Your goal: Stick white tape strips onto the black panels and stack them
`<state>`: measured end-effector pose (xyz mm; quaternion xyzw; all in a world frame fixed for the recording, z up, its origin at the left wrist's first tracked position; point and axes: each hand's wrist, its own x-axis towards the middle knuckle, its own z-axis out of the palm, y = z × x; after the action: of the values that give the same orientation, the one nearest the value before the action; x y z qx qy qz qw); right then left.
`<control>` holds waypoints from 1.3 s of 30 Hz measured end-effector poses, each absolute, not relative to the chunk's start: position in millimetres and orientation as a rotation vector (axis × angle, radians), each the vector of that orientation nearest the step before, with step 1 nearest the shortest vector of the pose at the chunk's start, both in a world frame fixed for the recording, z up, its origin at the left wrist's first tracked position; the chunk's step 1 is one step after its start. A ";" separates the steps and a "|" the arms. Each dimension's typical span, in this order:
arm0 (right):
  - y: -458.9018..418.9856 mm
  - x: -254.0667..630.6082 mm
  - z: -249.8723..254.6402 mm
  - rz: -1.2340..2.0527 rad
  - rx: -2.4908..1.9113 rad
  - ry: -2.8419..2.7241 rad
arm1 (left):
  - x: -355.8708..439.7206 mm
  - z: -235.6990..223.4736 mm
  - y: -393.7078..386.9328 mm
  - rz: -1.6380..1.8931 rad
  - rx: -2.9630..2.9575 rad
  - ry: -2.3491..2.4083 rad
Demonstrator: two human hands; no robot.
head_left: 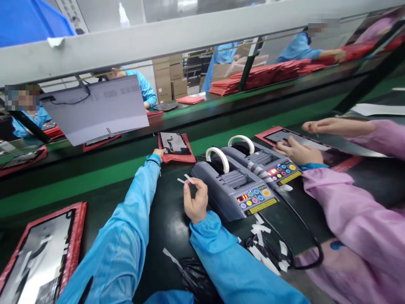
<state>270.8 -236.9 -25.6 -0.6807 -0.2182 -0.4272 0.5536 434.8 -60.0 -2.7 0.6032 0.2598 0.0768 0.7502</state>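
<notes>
At the far end of my outstretched arm, my left hand [159,154] grips the left edge of a screen panel [173,144] lying on red bubble wrap [188,155]. Exactly how the fingers close on that edge is too small to tell. My right hand [196,200] is raised over the bench, thumb and fingers pinching thin white tape strips [189,179] whose ends stick out. Just right of it stands a grey tape dispenser [232,190] with a white tape roll [218,157] and a lit red display.
A second tape dispenser [268,164] stands alongside. At right, a co-worker's hands [299,151] in pink sleeves work over another panel. Another panel on red wrap [41,249] lies at left. Tape scraps [261,236], black cables and a black plastic bag [196,276] lie in front.
</notes>
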 end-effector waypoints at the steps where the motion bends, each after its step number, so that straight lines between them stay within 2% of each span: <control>1: -236.0 271.3 -27.2 -0.998 -1.596 -0.511 | 423.6 2.9 -54.6 0.168 1.316 0.586; 5: -232.8 270.7 -31.8 -0.917 -1.517 -0.429 | 354.7 22.1 -32.3 0.190 1.301 0.642; 9: -231.2 264.1 -29.8 -0.815 -1.487 -0.332 | 244.4 23.7 -26.5 0.271 1.259 0.654; 15: -226.1 247.9 -17.5 -0.762 -1.449 -0.423 | 60.5 -15.9 -46.9 0.404 1.325 0.634; 20: -212.3 231.6 -5.2 -0.389 -1.489 -0.561 | -21.5 -42.8 -53.6 0.346 1.605 0.718; 24: -204.7 207.9 3.0 0.174 -1.484 -0.741 | -30.9 -24.4 -36.8 0.256 2.215 0.809; 27: -201.5 185.4 5.9 0.438 -1.467 -0.796 | -10.3 -2.3 -25.9 0.390 2.496 0.683; 32: -196.2 159.0 2.0 0.576 -1.468 -0.814 | 39.5 12.1 -37.2 0.385 2.340 0.213; 39: -198.0 156.2 -6.1 0.634 -1.551 -0.747 | 61.7 1.0 -46.6 0.226 2.238 0.210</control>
<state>156.2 -198.0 -6.1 -0.6712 -0.3231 0.2745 0.6081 61.7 -46.6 1.0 0.8957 0.0841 0.0906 0.4272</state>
